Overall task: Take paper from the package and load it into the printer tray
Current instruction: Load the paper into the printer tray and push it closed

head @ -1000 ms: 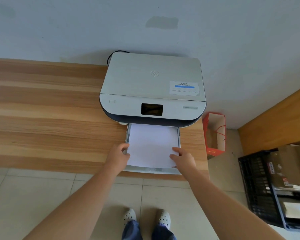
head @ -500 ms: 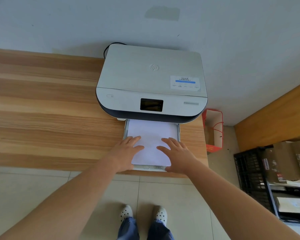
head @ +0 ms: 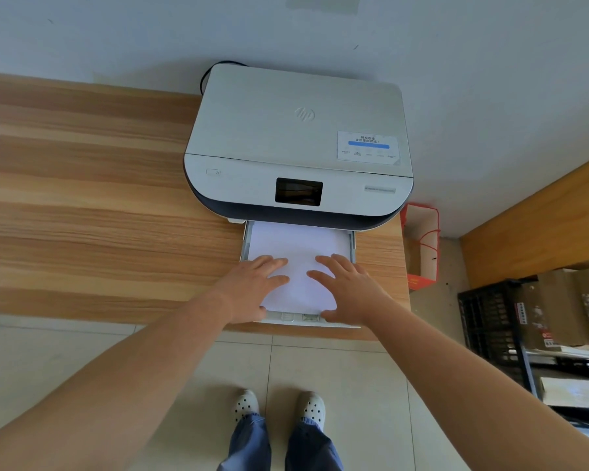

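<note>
White sheet paper lies in the printer's pulled-out grey tray; your left hand and right hand press flat, each grip apart. Uneven pushing could skew it.

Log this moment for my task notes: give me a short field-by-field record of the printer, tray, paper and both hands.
printer: white, on wooden desk, against wall
tray: pulled out at front
paper: white stack lying in tray
left hand: flat, palm down on paper
right hand: flat, palm down on paper
package: not in view
</note>
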